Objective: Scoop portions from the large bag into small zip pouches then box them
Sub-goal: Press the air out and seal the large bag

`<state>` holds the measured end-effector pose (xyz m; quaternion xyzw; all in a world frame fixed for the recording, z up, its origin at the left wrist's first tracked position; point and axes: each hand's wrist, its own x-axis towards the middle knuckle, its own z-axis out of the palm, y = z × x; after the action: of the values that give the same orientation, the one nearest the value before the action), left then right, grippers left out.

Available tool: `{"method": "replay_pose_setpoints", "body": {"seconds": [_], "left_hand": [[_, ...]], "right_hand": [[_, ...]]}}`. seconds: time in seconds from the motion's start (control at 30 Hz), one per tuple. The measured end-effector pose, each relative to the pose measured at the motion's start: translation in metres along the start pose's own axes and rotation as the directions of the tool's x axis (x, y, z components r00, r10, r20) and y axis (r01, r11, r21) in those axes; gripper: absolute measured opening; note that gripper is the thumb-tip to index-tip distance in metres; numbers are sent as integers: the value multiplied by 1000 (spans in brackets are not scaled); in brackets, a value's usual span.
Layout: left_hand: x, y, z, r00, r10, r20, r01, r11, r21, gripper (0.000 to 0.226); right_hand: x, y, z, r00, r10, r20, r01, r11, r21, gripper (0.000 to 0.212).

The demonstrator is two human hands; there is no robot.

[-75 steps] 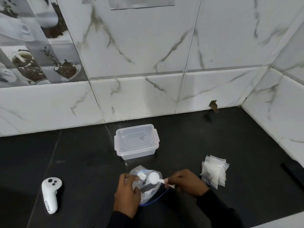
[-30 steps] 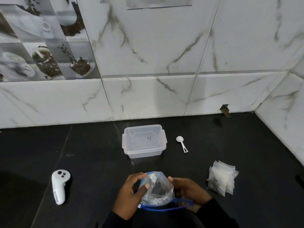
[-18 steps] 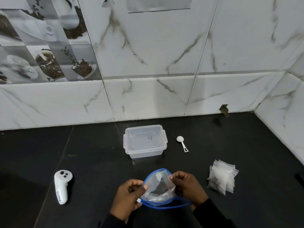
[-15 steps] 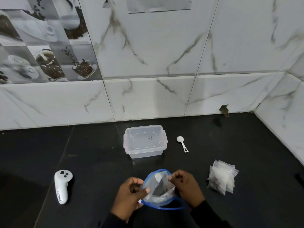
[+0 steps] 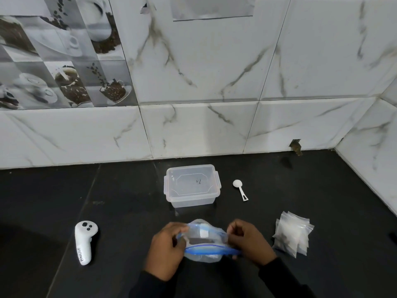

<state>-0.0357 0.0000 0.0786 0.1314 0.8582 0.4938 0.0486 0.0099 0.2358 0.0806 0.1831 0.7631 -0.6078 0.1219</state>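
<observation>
The large clear bag (image 5: 204, 239) with a blue zip strip sits low in the middle of the black counter. My left hand (image 5: 166, 250) pinches its left end and my right hand (image 5: 249, 241) pinches its right end, drawing the blue strip out flat between them. A clear plastic box (image 5: 191, 184) with its lid on stands just behind the bag. The white scoop (image 5: 240, 189) lies on the counter to the right of the box. A pile of several small zip pouches (image 5: 293, 235) holding white powder lies to the right of my right hand.
A white hand controller (image 5: 84, 241) lies on the counter at the left. White marble tiles form the back wall and a side wall (image 5: 373, 160) closes the right. The black counter (image 5: 118, 201) stretches out on both sides of the box.
The scoop left my right hand and lies beside the box. Both hands took the bag's mouth, which was wide open, and have pulled it flat so the blue strip runs straight.
</observation>
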Motion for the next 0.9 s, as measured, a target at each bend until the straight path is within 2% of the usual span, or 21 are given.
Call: {"method": "replay_pose_setpoints", "body": {"seconds": [0.03,0.1,0.17,0.23,0.3,0.33,0.37,0.4,0.47,0.5,0.57,0.63,0.73,0.8,0.9], "left_hand": [[0,6,-2,999,8,52,-4,997,-71,26],[0,14,-7,981,41,191,-7,984,-176,41],[0,18,-12,955,78,288,-38,989,-143,59],[0,18,-14,958,151,244,-139,988,-65,40],[2,17,-15,975,194,109,-194,981,-18,16],[3,17,-16,987,158,40,-157,987,-28,13],[4,18,-17,995,105,-6,-105,993,-62,13],[5,20,-19,998,49,-29,-52,992,-113,15],[5,27,-21,1000,-29,-10,26,974,-225,18],[4,32,-22,999,-49,8,50,962,-269,21],[4,38,-23,997,-68,41,78,938,-339,26],[6,39,-23,994,-72,88,101,917,-387,26],[7,39,-25,987,-93,130,144,872,-469,20],[9,35,-30,986,-139,88,165,830,-532,30],[15,29,-35,979,-204,1,156,745,-649,27]], "right_hand": [[1,-3,-3,997,20,80,-31,990,139,13],[1,-8,-8,985,29,172,-90,927,363,18],[1,-11,-14,976,49,214,-154,849,505,28],[2,-11,-18,977,52,207,-174,756,631,23],[4,-7,-17,990,44,133,-129,663,737,27],[6,-2,-15,996,13,83,-71,667,741,28],[9,7,-13,999,-33,31,2,719,695,31],[10,16,-12,995,-97,3,76,794,603,44],[8,30,-8,975,-213,69,176,919,353,73],[7,33,-5,963,-243,119,203,939,278,78],[4,32,5,941,-279,191,218,933,285,70],[4,28,14,950,-286,126,225,906,358,49],[5,26,14,971,-239,16,199,844,499,53],[7,30,11,977,-203,-58,206,858,471,48],[1,38,15,981,-157,-117,192,895,404,47]]}}
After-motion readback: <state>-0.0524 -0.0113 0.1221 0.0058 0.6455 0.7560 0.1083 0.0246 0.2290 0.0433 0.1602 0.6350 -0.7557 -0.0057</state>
